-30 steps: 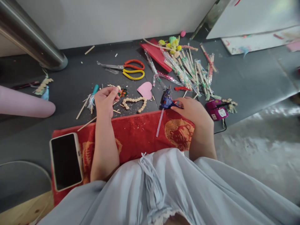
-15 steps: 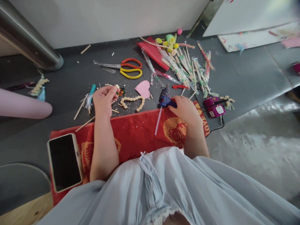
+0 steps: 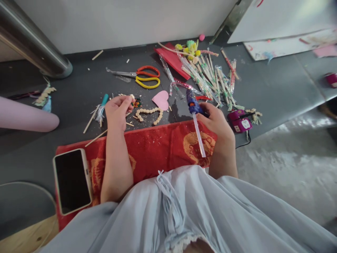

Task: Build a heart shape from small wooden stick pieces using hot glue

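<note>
Grey floor matting (image 3: 276,91) runs up to a pale wall, and the person sits at its near edge with a red patterned towel (image 3: 158,147) spread in front of a light blue skirt (image 3: 184,214).

The right hand (image 3: 217,121) is closed round the handle of a small blue hot glue gun (image 3: 192,102), lifted off the matting with its nozzle pointing away and a clear glue stick (image 3: 198,135) jutting back over the towel. The left hand (image 3: 117,110) hovers left of it, thumb and fingertips pressed together on a tiny pale piece too small to identify.

Between the hands, on the matting just beyond the towel, lies a heart outline of small beige pieces (image 3: 149,114), with a pink foam heart (image 3: 161,99) just beyond it and a small orange and green ornament (image 3: 137,103) beside the left fingertips.

Judging by this, the step in hand is gluing: gun raised, one piece ready. The next move would call for bringing the nozzle close to the piece or the outline, squeezing out only a small bead, and keeping fingers off the hot tip.

Farther off lie red- and yellow-handled scissors (image 3: 146,77), a heap of wrapped sticks and pompoms (image 3: 207,75) and a magenta object (image 3: 239,121) right of the hand. A phone (image 3: 72,181) rests at the towel's left end.
</note>
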Tool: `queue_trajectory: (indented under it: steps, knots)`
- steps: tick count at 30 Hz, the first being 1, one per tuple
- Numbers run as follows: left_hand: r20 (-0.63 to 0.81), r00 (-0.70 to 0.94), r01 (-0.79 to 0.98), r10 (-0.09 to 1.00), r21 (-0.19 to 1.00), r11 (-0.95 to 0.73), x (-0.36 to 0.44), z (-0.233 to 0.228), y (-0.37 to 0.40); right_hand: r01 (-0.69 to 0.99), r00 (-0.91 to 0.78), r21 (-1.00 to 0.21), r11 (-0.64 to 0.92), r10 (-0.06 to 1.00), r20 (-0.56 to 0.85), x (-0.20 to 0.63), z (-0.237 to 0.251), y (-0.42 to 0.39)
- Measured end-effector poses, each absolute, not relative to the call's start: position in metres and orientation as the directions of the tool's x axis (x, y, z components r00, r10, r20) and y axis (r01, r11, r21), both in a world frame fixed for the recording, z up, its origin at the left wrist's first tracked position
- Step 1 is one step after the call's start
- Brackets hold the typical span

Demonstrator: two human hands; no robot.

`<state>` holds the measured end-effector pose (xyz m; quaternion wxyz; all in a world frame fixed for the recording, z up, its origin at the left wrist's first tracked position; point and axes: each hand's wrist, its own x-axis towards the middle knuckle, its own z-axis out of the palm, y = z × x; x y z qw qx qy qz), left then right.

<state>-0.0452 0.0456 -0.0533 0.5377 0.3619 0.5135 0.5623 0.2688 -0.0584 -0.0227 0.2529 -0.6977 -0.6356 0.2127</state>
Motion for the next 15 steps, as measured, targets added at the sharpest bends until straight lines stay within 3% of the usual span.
queue_trajectory:
  steps: [5, 9, 15]
  knots:
    - [-0.129, -0.148, -0.193, 0.980, 0.976, 0.100, -0.046, -0.056, 0.047, 0.413, 0.164, -0.899, -0.143, 0.983, -0.081, 0.257, -0.030, -0.056]
    - [-0.140, -0.143, -0.191, 0.980, 0.975, 0.111, -0.046, -0.054, 0.046, 0.216, 0.150, -0.962, -0.165, 0.980, -0.134, 0.240, -0.031, -0.049]
    - [-0.156, -0.149, -0.217, 0.977, 0.969, 0.121, -0.044, -0.051, 0.045, 0.087, 0.064, -0.990, -0.112, 0.992, -0.106, 0.218, -0.024, -0.033]
